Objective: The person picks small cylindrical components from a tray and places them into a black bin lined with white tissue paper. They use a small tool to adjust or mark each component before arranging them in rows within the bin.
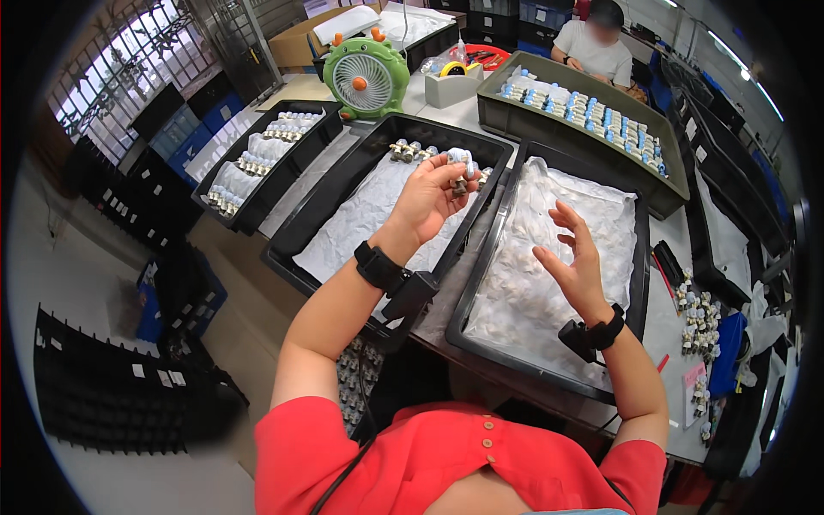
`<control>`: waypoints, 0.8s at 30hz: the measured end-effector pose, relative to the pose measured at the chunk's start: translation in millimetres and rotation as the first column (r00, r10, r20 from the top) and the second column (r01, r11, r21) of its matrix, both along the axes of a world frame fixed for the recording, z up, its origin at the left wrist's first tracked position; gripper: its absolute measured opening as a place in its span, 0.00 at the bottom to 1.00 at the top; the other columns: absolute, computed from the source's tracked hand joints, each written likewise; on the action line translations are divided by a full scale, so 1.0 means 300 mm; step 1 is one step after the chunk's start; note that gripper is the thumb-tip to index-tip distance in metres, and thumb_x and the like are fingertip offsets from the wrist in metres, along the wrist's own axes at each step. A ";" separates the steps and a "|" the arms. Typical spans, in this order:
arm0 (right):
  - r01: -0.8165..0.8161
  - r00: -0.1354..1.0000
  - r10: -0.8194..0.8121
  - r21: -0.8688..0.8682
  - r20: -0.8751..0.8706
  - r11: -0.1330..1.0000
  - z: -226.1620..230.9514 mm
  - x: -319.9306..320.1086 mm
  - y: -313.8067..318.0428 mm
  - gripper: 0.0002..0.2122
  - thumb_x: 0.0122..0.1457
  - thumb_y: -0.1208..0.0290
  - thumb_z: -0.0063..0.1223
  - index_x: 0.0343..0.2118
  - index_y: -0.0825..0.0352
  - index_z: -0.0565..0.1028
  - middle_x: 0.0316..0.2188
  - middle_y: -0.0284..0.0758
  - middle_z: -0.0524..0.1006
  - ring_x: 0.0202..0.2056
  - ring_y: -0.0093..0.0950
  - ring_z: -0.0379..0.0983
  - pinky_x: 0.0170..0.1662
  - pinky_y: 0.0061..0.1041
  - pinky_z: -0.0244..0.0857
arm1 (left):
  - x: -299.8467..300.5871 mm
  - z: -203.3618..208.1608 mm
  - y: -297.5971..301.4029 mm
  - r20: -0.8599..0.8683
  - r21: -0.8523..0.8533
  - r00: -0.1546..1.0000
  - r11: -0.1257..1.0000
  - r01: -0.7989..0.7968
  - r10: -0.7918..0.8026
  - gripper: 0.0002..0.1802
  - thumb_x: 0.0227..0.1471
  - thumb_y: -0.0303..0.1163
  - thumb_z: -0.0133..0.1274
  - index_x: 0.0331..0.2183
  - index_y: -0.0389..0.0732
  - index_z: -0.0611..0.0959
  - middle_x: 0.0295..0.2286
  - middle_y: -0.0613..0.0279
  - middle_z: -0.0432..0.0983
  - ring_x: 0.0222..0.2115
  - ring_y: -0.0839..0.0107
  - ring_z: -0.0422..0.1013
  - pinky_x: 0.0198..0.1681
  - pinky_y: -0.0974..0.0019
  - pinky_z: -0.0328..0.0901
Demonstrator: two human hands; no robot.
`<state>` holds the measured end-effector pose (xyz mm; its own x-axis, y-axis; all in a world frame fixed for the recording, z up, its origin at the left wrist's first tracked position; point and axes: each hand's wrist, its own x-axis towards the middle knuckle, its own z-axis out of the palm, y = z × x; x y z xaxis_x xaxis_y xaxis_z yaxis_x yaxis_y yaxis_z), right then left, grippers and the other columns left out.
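My left hand [421,202] is closed on a small figurine [461,161], pale blue and white on top and dark brown lower down, with my fingers hiding part of it. It is held over the far right part of a black tray [287,256] lined with white paper. Several similar figurines [414,152] stand in a row at that tray's far end. My right hand [578,268] hovers with its fingers apart and nothing in them, over a second black tray [534,371]. White sheeting [515,296] covers lumpy contents there.
Left stands a narrower black tray [243,221] with rows of figurines, beside a green animal-shaped fan [367,77]. A large olive tray [592,148] of blue-and-white figurines lies far right. More figurines [699,324] cluster at the right. Another person [594,50] sits across the table.
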<state>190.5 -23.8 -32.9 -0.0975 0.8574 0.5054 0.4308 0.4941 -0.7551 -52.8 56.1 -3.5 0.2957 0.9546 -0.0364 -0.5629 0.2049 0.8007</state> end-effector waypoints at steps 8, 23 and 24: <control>-0.011 1.000 0.010 -0.041 -0.028 0.999 0.001 0.000 0.009 0.28 0.47 0.71 0.59 0.53 0.63 0.64 0.45 0.36 0.71 0.47 0.28 0.67 0.47 0.28 0.61 | 0.016 -0.074 0.003 0.007 -0.054 1.000 0.998 -0.018 0.018 0.10 0.52 0.28 0.49 0.38 0.43 0.70 0.34 0.59 0.74 0.33 0.71 0.72 0.35 0.70 0.68; 0.021 1.000 -0.021 -0.026 -0.001 0.999 -0.099 0.025 0.040 0.16 0.47 0.71 0.57 0.41 0.68 0.73 0.36 0.39 0.74 0.37 0.31 0.71 0.40 0.27 0.66 | 0.079 -0.081 -0.055 -0.225 0.027 0.967 0.991 0.130 -0.121 0.18 0.51 0.25 0.50 0.44 0.40 0.65 0.35 0.56 0.75 0.34 0.68 0.73 0.37 0.68 0.67; 0.019 1.000 -0.019 -0.010 0.011 1.000 -0.099 0.022 0.043 0.16 0.47 0.71 0.57 0.41 0.68 0.73 0.35 0.40 0.74 0.37 0.32 0.72 0.40 0.27 0.66 | 0.081 -0.078 -0.068 -0.237 0.036 0.964 0.990 0.137 -0.125 0.18 0.51 0.25 0.50 0.44 0.40 0.65 0.35 0.57 0.74 0.34 0.67 0.73 0.37 0.68 0.68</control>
<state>197.1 -10.9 -62.6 -0.0861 0.8640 0.4960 0.4481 0.4782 -0.7553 -28.4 35.8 -26.9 0.4073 0.9105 -0.0710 -0.3304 0.2194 0.9180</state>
